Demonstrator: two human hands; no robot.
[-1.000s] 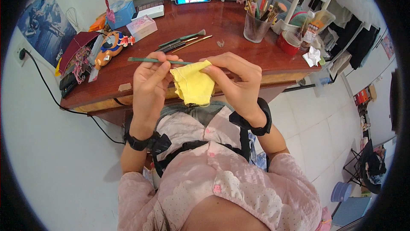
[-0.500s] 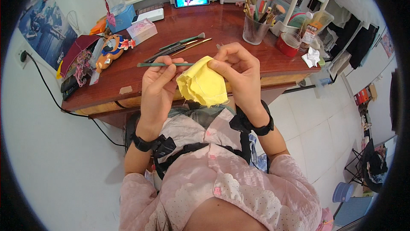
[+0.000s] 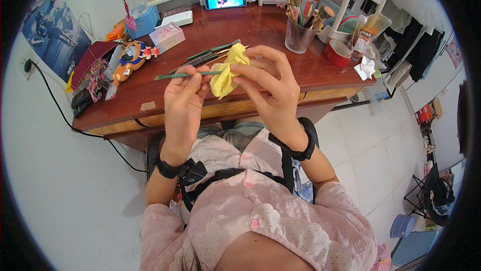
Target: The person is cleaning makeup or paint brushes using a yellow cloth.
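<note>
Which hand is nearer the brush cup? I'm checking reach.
Right. The right hand holds yellow material just below-left of the brush cup; the left hand, holding a green stick, is farther left.

The yellow paper (image 3: 226, 73), spread flat a second ago, is now bunched narrow around the green stick (image 3: 183, 75) at the grip.
</note>
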